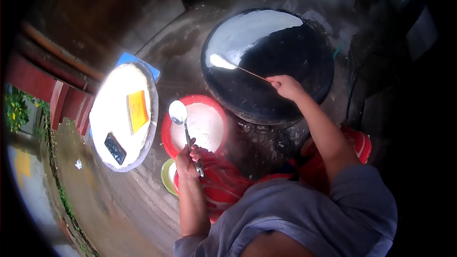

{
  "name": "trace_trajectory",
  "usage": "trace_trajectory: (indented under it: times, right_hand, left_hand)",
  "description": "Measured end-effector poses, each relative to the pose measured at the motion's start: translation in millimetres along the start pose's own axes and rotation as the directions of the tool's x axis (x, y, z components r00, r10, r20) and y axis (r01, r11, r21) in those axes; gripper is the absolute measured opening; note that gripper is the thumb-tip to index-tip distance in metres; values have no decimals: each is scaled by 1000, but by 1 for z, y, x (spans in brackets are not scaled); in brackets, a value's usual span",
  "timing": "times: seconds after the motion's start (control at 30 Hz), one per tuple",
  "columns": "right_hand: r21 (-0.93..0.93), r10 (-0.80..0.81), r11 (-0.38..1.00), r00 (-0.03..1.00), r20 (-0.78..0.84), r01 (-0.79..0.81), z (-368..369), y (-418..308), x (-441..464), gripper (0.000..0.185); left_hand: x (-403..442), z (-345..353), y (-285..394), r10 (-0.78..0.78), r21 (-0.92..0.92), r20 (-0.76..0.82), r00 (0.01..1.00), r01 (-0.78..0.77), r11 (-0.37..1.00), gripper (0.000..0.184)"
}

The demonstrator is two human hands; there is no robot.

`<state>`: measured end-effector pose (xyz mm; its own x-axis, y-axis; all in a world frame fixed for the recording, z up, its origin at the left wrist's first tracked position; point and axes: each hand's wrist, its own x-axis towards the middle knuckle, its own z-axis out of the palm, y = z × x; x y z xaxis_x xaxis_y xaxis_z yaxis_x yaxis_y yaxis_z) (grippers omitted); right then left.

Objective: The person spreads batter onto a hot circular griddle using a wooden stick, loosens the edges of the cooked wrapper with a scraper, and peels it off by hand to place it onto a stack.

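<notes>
My left hand (189, 160) is closed around the handle of a ladle (178, 112). The ladle's bowl is coated white and hangs over a red basin (167, 138) of white batter (205, 126). My right hand (284, 87) pinches a thin wooden stick (254, 74) above a large round black griddle (281, 97). At its far end the stick meets a thick lump of batter (222, 62), which hides the tip. A thin white layer (252, 28) curves over the griddle's far left part.
Left of the basin stands a round white-topped surface (114, 95) with a phone (115, 148) and a yellow-orange packet (138, 111) on it. Something blue (147, 68) sticks out behind it. A green bowl (167, 177) sits beside the basin. Steam or haze hangs over the griddle.
</notes>
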<state>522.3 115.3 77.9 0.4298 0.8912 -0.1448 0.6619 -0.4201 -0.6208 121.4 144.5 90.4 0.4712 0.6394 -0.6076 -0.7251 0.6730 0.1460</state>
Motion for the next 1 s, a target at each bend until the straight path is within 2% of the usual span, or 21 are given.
trace_trajectory:
  times: [0.03, 0.1, 0.17, 0.23, 0.3, 0.37, 0.43, 0.5, 0.53, 0.57, 0.63, 0.67, 0.73, 0.8, 0.83, 0.87, 0.93, 0.97, 1.0]
  right_hand:
    - [-68, 1, 998, 1000, 8, -1, -14, -5, -12, 27]
    - [-34, 65, 997, 996, 67, -63, -40, -7, -33, 27]
    - [39, 110, 993, 994, -27, -109, -43, 10, -41, 27]
    - [261, 99, 964, 980, -172, -52, -15, 43, -29, 28]
    - [427, 98, 902, 993, -68, -59, 11, 38, -32, 27]
    - [382, 58, 921, 997, 56, -75, 25, 22, -50, 27]
    - [335, 48, 941, 998, 28, -55, 32, 14, -79, 27]
    - [285, 90, 951, 987, 130, -124, 29, 13, -111, 29]
    - [190, 56, 979, 994, 95, -74, 27, 12, -129, 33]
    - [219, -97, 971, 995, -3, 95, 46, 41, -142, 41]
    - [152, -7, 988, 981, 195, -23, 41, 40, -163, 42]
    - [147, -6, 989, 980, 199, -23, 44, 34, -167, 42]
    - [-243, -132, 964, 986, -100, 105, 56, 12, -168, 37]
    - [-261, -144, 961, 968, -207, 87, 75, -31, -148, 29]
    - [-271, -231, 950, 933, -276, 155, 92, -46, -130, 34]
    - [-275, -245, 945, 942, -230, 178, 110, -61, -110, 43]
    - [-407, -269, 890, 958, -99, 207, 143, -96, -71, 61]
    - [-423, -209, 886, 978, -3, 188, 157, -115, -54, 61]
    - [-416, -183, 896, 983, -24, 157, 178, -124, -35, 63]
  left_hand:
    - [0, -1, 0, -4, 7, 6, 1000, 4, 1000, 29]
    - [-4, 1, -1, -5, -8, 8, 1000, 5, 1000, 29]
    - [-5, -1, -1, -8, -12, 6, 1000, 8, 1000, 28]
    - [-9, -2, -2, -41, -42, 25, 999, 42, 998, 28]
    - [-10, -1, -1, -72, -65, 49, 996, 75, 995, 29]
    - [-14, -1, -2, -89, -85, 81, 993, 96, 992, 28]
    - [-17, -1, -2, -88, -80, 81, 993, 95, 992, 28]
    - [-18, -3, -1, -88, -79, 86, 992, 95, 992, 28]
    - [-19, -5, 0, -77, -64, 89, 993, 83, 995, 27]
    - [-19, -7, 1, -65, -49, 93, 993, 70, 996, 27]
    - [-22, -9, 2, -65, -51, 111, 992, 71, 996, 27]
    - [-23, -11, 3, -65, -47, 126, 990, 71, 996, 26]
    - [-23, -16, 4, -49, -22, 125, 991, 52, 998, 26]
    - [-25, -18, 5, -18, 38, 125, 992, 14, 999, 26]
    - [-25, -18, 5, -15, 39, 124, 992, 11, 999, 26]
    - [-25, -19, 6, -4, 55, 104, 995, -2, 998, 26]
    - [-27, -15, 4, 17, 77, 71, 997, -22, 997, 25]
    - [-27, -15, 4, 24, 80, 69, 997, -30, 996, 25]
    - [-28, -15, 4, 28, 86, 54, 998, -33, 996, 26]
